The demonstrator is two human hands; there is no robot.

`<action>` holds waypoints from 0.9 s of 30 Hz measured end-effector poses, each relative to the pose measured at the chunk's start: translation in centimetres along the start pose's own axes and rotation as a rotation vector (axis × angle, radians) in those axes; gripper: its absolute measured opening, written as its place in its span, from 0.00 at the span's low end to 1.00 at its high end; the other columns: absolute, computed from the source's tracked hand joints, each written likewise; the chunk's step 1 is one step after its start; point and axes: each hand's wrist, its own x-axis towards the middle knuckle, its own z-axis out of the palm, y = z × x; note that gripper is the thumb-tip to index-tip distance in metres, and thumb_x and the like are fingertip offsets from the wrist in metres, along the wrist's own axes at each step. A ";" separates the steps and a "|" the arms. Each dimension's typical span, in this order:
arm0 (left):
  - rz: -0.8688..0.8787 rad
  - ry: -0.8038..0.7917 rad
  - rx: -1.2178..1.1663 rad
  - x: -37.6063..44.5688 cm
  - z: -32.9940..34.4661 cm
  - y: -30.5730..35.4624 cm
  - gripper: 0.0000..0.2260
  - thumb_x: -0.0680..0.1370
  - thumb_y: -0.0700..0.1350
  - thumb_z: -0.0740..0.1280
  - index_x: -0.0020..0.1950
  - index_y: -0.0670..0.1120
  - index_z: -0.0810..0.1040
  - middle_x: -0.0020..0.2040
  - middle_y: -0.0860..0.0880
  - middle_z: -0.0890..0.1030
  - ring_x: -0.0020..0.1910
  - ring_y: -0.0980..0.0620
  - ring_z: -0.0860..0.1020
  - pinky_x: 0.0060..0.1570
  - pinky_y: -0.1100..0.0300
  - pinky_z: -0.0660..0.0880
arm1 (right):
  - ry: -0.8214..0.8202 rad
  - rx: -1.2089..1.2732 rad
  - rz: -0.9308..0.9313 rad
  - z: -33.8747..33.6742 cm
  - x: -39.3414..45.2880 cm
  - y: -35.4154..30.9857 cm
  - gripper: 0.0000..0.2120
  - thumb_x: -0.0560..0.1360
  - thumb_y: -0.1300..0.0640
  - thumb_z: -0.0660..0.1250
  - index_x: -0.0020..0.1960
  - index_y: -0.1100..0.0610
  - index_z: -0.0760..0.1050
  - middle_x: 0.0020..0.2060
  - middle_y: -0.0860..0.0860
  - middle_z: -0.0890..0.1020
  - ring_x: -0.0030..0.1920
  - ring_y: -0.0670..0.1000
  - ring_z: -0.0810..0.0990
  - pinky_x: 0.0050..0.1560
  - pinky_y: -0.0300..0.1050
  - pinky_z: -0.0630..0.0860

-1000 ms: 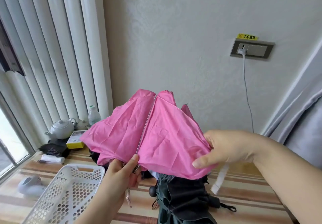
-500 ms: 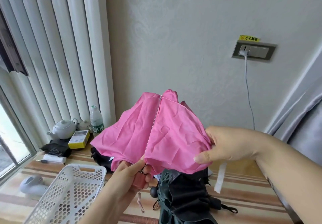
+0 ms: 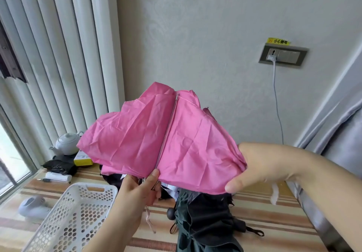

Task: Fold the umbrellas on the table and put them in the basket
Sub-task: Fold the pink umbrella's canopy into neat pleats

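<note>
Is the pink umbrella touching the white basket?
Apart. In the head view the pink umbrella is held up in both hands, and striped table shows between its lower edge and the white basket.

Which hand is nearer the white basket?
Left. The left hand holds the pink umbrella just right of the basket; the right hand grips the canopy's far right edge, well away.
</note>
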 end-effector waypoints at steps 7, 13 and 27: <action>-0.023 0.025 -0.008 0.1 0.2 -0.9 0.13 0.73 0.43 0.70 0.37 0.37 0.70 0.26 0.43 0.69 0.25 0.48 0.70 0.25 0.59 0.67 | -0.046 0.241 -0.196 0.3 0.5 -0.8 0.27 0.63 0.63 0.74 0.61 0.68 0.74 0.57 0.65 0.80 0.58 0.62 0.80 0.61 0.55 0.76; -0.025 -0.011 -0.005 0.2 0.1 -1.4 0.15 0.71 0.42 0.74 0.38 0.36 0.70 0.27 0.42 0.68 0.24 0.49 0.67 0.24 0.61 0.67 | -0.261 0.263 -0.267 1.0 0.7 -1.8 0.15 0.64 0.69 0.68 0.49 0.59 0.79 0.42 0.47 0.84 0.45 0.44 0.83 0.47 0.36 0.77; 0.000 0.046 -0.002 1.2 -1.5 -2.2 0.10 0.77 0.35 0.64 0.35 0.37 0.70 0.25 0.42 0.69 0.25 0.50 0.65 0.20 0.63 0.60 | -0.197 0.046 -0.268 -3.3 -1.8 1.4 0.18 0.68 0.45 0.75 0.48 0.58 0.82 0.47 0.62 0.83 0.49 0.53 0.79 0.58 0.50 0.75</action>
